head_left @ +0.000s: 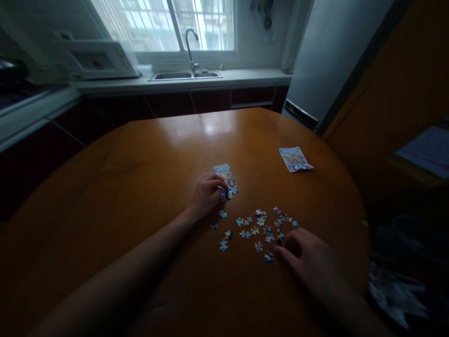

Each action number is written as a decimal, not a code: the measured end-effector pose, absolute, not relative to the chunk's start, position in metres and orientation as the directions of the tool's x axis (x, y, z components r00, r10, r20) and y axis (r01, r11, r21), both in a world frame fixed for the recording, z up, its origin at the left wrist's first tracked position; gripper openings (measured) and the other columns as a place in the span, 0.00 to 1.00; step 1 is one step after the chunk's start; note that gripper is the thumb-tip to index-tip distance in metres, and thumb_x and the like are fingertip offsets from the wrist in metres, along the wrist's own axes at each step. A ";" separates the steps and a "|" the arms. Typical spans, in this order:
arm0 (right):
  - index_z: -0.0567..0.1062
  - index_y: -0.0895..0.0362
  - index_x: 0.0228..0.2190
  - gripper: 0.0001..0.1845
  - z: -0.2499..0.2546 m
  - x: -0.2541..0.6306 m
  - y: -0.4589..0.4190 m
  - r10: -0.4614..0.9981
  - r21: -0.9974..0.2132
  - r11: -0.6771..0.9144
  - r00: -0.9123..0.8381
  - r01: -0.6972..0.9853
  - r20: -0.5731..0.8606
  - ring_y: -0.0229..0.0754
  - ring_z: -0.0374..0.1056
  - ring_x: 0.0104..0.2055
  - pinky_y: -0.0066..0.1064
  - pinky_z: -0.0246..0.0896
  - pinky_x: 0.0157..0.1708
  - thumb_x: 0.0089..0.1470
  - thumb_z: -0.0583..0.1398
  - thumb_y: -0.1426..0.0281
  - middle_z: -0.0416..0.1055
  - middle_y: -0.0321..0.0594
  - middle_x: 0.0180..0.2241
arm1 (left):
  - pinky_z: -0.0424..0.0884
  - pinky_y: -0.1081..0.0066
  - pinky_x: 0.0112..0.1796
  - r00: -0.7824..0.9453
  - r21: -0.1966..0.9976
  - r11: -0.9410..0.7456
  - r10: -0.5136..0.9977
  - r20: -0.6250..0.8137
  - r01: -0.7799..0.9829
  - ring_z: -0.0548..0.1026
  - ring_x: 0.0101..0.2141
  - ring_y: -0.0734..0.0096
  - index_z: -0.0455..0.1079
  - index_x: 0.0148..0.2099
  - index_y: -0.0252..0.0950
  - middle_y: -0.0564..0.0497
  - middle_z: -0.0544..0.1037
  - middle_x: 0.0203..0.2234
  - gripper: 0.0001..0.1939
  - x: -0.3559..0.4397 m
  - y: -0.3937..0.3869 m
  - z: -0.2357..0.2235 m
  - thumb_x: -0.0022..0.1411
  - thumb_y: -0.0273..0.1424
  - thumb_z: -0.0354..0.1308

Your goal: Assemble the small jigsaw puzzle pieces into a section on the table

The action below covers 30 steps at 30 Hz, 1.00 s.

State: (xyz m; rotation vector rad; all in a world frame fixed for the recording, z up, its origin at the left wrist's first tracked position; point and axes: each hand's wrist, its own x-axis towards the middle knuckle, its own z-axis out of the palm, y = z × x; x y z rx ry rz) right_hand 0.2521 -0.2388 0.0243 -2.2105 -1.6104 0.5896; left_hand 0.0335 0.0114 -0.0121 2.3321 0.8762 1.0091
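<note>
A partly joined jigsaw puzzle (224,172) lies flat on the wooden table. My left hand (206,195) rests at its left side, fingers curled and pressed onto its lower part; the thumb is mostly hidden. Lower right, my right hand (308,255) is bent at the edge of the loose pieces. Its thumb and forefinger close on a dark puzzle piece (279,242), which they partly cover. Several loose puzzle pieces (255,230) are scattered between the hands. A pale blue piece (223,214) and a dark one (213,225) lie just below my left hand.
A printed picture sheet or packet (295,159) lies on the table (157,159) to the right. Beyond the table's far edge are a counter with a sink (175,76), a faucet (190,49) and a microwave (100,60). A refrigerator (333,56) stands at the right.
</note>
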 end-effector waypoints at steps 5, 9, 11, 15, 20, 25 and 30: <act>0.75 0.54 0.29 0.05 0.019 0.250 -0.240 0.942 -0.510 -0.322 0.323 0.798 -0.090 0.46 0.70 0.36 0.34 0.60 0.35 0.58 0.63 0.69 0.74 0.38 0.33 | 0.70 0.63 0.45 0.536 0.612 -0.707 0.689 0.487 0.354 0.75 0.39 0.65 0.78 0.31 0.38 0.50 0.78 0.34 0.14 0.034 0.012 -0.013 0.55 0.19 0.52; 0.75 0.54 0.31 0.05 0.017 0.258 -0.241 0.950 -0.557 -0.290 0.303 0.778 -0.071 0.46 0.70 0.39 0.35 0.61 0.39 0.59 0.60 0.72 0.74 0.40 0.36 | 0.70 0.64 0.43 0.542 0.622 -0.709 0.683 0.490 0.332 0.75 0.38 0.65 0.78 0.30 0.37 0.50 0.78 0.33 0.13 0.035 0.011 -0.012 0.55 0.20 0.52; 0.75 0.54 0.32 0.06 0.017 0.260 -0.241 0.956 -0.579 -0.271 0.284 0.769 -0.071 0.45 0.70 0.39 0.35 0.62 0.40 0.59 0.59 0.74 0.74 0.40 0.36 | 0.70 0.63 0.43 0.540 0.618 -0.711 0.682 0.492 0.335 0.75 0.38 0.65 0.78 0.30 0.38 0.50 0.78 0.33 0.14 0.035 0.011 -0.011 0.56 0.20 0.52; 0.75 0.54 0.35 0.06 0.019 0.260 -0.240 0.964 -0.604 -0.248 0.253 0.757 -0.080 0.45 0.70 0.40 0.35 0.63 0.40 0.57 0.59 0.76 0.73 0.40 0.38 | 0.70 0.63 0.43 0.535 0.613 -0.715 0.681 0.500 0.337 0.74 0.38 0.65 0.78 0.30 0.38 0.50 0.78 0.33 0.14 0.035 0.012 -0.013 0.55 0.19 0.52; 0.75 0.55 0.33 0.06 0.020 0.261 -0.240 0.973 -0.599 -0.225 0.212 0.768 -0.095 0.45 0.69 0.40 0.36 0.63 0.41 0.57 0.58 0.77 0.72 0.41 0.37 | 0.70 0.63 0.44 0.537 0.614 -0.716 0.678 0.502 0.331 0.75 0.39 0.65 0.78 0.30 0.38 0.50 0.78 0.33 0.14 0.035 0.014 -0.016 0.55 0.18 0.53; 0.74 0.55 0.32 0.04 0.017 0.266 -0.239 0.980 -0.607 -0.197 0.143 0.770 -0.137 0.45 0.69 0.40 0.37 0.63 0.41 0.57 0.59 0.75 0.72 0.41 0.37 | 0.71 0.64 0.43 0.530 0.612 -0.721 0.675 0.514 0.326 0.75 0.38 0.66 0.78 0.31 0.38 0.50 0.78 0.33 0.14 0.035 0.014 -0.017 0.54 0.18 0.53; 0.74 0.55 0.32 0.04 0.015 0.265 -0.240 0.980 -0.617 -0.195 0.126 0.763 -0.155 0.45 0.69 0.39 0.36 0.63 0.40 0.57 0.59 0.75 0.72 0.41 0.37 | 0.72 0.64 0.43 0.524 0.615 -0.715 0.682 0.510 0.332 0.75 0.37 0.66 0.78 0.30 0.38 0.50 0.78 0.32 0.14 0.036 0.012 -0.015 0.55 0.18 0.53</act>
